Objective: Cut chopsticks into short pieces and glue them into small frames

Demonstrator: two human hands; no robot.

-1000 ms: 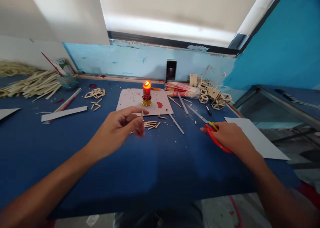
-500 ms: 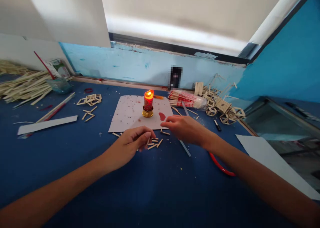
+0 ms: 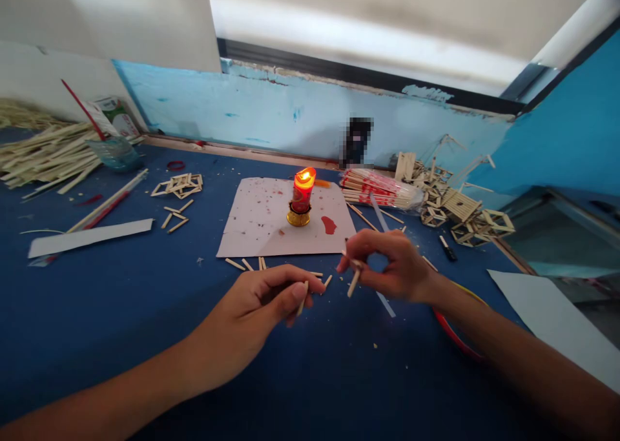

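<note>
My left hand (image 3: 276,299) pinches a short wooden stick (image 3: 303,299) between thumb and fingers, just in front of the white card (image 3: 252,234). Facing it from the right, my right hand (image 3: 394,263) has closed on another short wooden stick (image 3: 354,283), which points downward. A thin whitish piece (image 3: 349,256) shows at its fingertips, too blurred to name. On the card burns a red candle (image 3: 303,199) in a gold base (image 3: 298,217). Several loose short sticks (image 3: 235,264) lie along the card's near edge, some partly hidden behind my left hand.
Stick models (image 3: 460,205) are piled at the back right, beside a plastic-wrapped stick bundle (image 3: 378,188). Small stick frames (image 3: 179,184) and a white strip (image 3: 92,237) lie on the left, with a cup (image 3: 113,153) behind. A red ring (image 3: 455,334) is partly under my right forearm.
My right hand has drawn back toward me from the card's near right corner, and a short stick now shows in it. My left hand still holds its stick. The view has shifted slightly.
</note>
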